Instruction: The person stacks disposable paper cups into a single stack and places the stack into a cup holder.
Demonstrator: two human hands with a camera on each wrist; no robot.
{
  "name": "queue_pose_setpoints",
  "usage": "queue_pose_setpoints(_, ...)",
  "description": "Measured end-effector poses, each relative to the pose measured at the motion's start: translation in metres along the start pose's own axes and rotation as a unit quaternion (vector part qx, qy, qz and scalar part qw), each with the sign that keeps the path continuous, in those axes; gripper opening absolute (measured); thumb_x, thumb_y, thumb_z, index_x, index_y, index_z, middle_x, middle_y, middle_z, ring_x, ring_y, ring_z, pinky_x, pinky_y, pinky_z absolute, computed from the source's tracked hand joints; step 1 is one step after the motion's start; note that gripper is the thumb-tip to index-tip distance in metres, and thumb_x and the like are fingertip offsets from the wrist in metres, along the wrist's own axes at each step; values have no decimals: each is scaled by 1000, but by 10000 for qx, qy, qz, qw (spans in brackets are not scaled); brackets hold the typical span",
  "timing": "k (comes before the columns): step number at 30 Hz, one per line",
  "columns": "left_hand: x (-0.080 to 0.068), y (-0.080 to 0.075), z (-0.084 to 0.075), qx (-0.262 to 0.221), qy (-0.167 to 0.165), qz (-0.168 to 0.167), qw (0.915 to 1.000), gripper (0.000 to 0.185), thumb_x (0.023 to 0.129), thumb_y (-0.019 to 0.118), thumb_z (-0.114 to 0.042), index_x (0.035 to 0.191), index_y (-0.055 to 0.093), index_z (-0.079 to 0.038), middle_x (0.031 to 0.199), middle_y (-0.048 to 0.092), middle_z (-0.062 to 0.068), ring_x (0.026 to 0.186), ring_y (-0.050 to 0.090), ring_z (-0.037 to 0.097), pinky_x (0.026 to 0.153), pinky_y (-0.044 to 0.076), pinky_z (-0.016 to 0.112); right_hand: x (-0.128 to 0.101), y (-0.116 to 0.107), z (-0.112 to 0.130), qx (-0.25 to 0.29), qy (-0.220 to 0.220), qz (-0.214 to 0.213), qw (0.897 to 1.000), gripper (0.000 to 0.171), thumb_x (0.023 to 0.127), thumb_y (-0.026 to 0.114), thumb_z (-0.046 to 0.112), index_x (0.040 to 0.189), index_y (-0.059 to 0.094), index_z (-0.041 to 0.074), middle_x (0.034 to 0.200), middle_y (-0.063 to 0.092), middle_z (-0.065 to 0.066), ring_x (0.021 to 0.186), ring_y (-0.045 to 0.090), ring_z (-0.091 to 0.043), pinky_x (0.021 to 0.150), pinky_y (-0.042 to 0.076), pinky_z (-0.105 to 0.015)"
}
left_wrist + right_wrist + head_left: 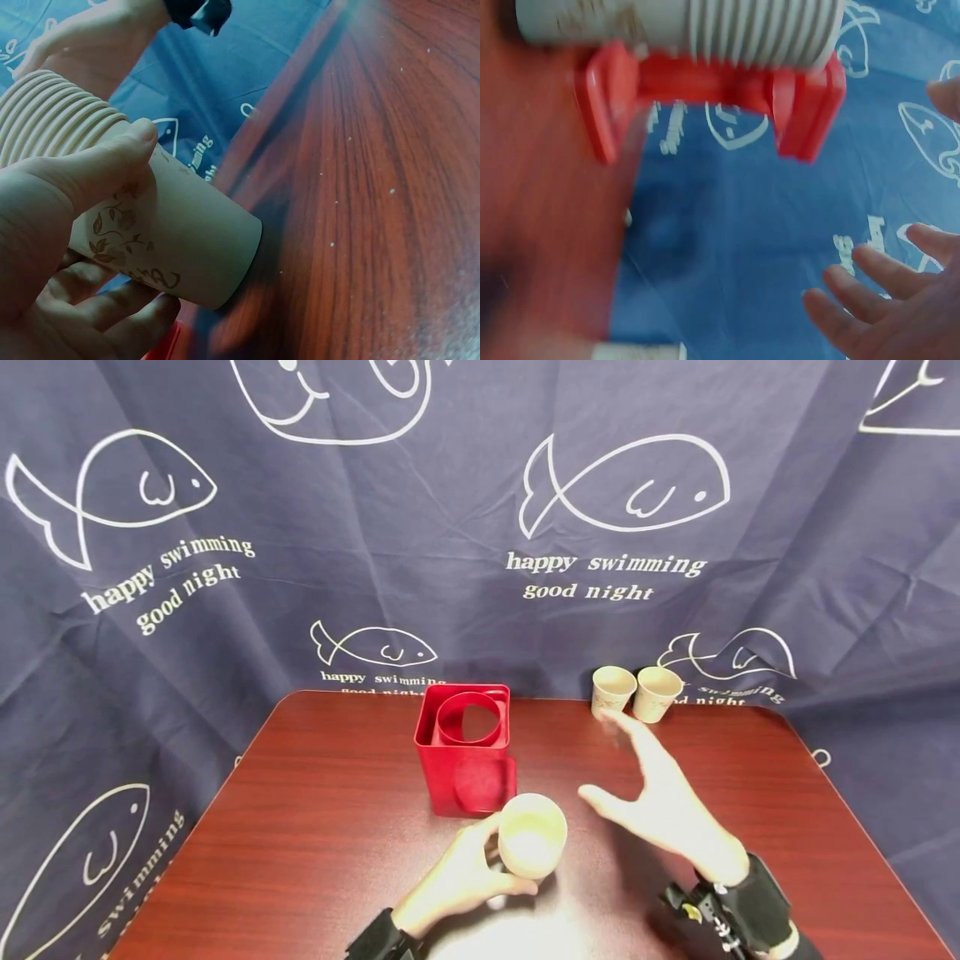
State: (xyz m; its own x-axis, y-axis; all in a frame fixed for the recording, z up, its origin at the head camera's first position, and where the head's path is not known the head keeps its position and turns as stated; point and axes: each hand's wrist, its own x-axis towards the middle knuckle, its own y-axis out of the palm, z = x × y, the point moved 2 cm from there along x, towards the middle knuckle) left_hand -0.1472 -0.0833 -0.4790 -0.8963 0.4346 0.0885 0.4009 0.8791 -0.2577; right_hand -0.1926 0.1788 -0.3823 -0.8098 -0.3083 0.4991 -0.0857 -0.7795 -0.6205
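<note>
— What does the left hand (457,881) have?

— A stack of paper cups (531,835), nested one inside the other. The fingers curl round it from the left and the thumb presses along its side. From the head view the open mouth of the top cup faces up toward the camera. In the left wrist view the many rims show as ridges near the thumb (112,161), and the bottom cup carries a brown leaf print.

— Where is the stack in the scene?

— Near the front of the worktop (315,827), about the middle, just in front of the red box (467,750). It is tilted; the left wrist view shows its base close to the wood, but I cannot tell whether it touches.

— And the right hand (660,802)?

— It holds nothing. The fingers are straight and spread, palm turned left, hovering above the worktop to the right of the stack and apart from it. Its fingertips point toward the far edge.

— What lies out there?

— Two single paper cups (636,692) stand upright side by side at the far right edge, touching or nearly so.

— The red box?

— It is open-topped, with a round red ring set inside it. Behind everything hangs a dark blue cloth (450,527) printed with white fish outlines and words.
</note>
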Motion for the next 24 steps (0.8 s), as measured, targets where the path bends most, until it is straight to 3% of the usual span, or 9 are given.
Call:
queue_pose_setpoints(5,0,-1,0,-24,-108,-30,9999,73,77,92,-21,140,57,-31,127,68,-9,114,64,12,104,51,24,20,-11,-15,-317,230,-218,9990,104,75,92,19,160,32,18,156,44,-10,139,45,-30,114,27,-15)
queue_pose_setpoints(7,0,-1,1,5,-66,-45,10000,73,77,93,-22,140,58,-30,127,68,-8,113,65,11,103,52,24,28,-13,-23,-345,128,-311,9988,103,75,91,17,159,32,13,156,42,-14,140,43,-33,117,27,-18)
queue_pose_setpoints(11,0,0,2,44,167,-43,9998,76,76,93,-20,142,57,-26,128,69,-5,114,65,10,105,51,24,42,-21,-42,-587,3,-554,9967,103,72,90,18,158,33,7,157,39,-21,146,34,-40,124,27,-42)
queue_pose_setpoints(15,1,-1,1,23,190,-54,9998,76,76,93,-19,142,57,-26,129,69,-4,117,65,10,106,50,24,52,-26,-63,-1082,-113,-782,9910,105,68,90,26,155,36,3,158,31,-30,148,25,-49,119,25,-66)
queue_pose_setpoints(20,1,-1,1,14,197,-34,9998,77,75,94,-19,143,57,-26,129,69,-5,116,65,11,105,50,24,57,-30,-94,-1631,-41,-1005,9815,112,64,87,37,154,33,-2,154,26,-41,144,23,-59,115,21,-75)
queue_pose_setpoints(24,0,0,1,7,252,-4,9997,78,75,93,-18,144,56,-25,130,69,-3,117,65,10,106,50,24,57,-32,-118,-1540,483,-1055,9812,116,65,89,34,155,27,-4,154,23,-43,144,20,-61,115,20,-76)
